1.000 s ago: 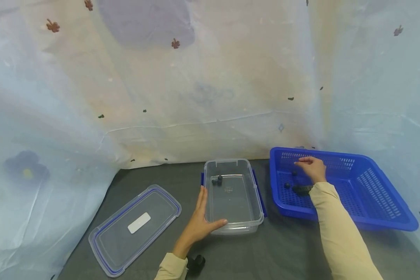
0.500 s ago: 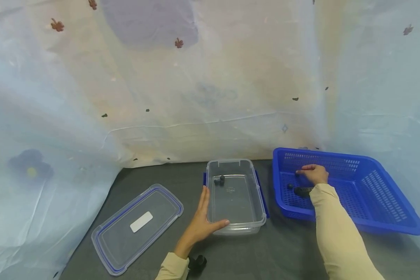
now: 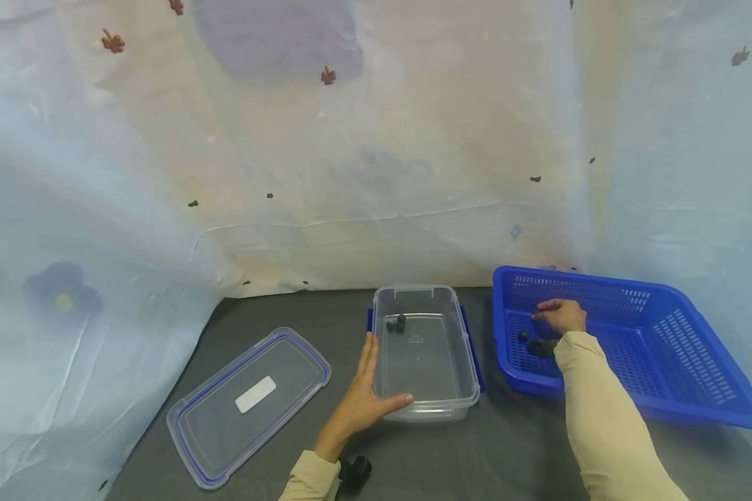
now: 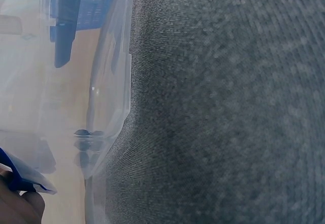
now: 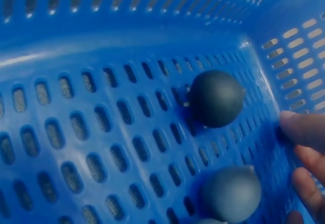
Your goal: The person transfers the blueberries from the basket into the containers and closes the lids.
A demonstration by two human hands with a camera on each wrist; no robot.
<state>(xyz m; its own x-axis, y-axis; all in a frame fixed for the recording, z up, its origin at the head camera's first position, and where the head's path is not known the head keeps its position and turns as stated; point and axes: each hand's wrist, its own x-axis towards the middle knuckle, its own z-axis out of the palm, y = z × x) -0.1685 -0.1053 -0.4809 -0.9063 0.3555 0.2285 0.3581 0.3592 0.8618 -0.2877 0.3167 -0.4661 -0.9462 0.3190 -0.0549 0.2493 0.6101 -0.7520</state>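
Note:
My left hand [image 3: 357,403] rests against the near left corner of a clear plastic food container [image 3: 423,403], fingers straight along its side and thumb over the front rim. A blue side latch [image 4: 18,178] lies at its fingertips in the left wrist view. Inside the container sit several small dark round balls [image 3: 401,321]. My right hand [image 3: 564,316] is low in the blue plastic basket [image 3: 627,282], fingertips bent down near its floor. Two dark balls with small pointed tips, an upper one [image 5: 216,98] and a lower one [image 5: 232,193], lie beside the fingers. I cannot tell whether the fingers pinch a ball.
The clear lid [image 3: 288,417] with a blue seal and white label lies left of the container. A dark cloth [image 3: 476,452] covers the table. A patterned plastic sheet [image 3: 351,174] hangs along the back and sides.
My right hand has lowered into the basket onto the spot where a dark ball showed, and that ball is now hidden in the head view. My left hand stays at the container.

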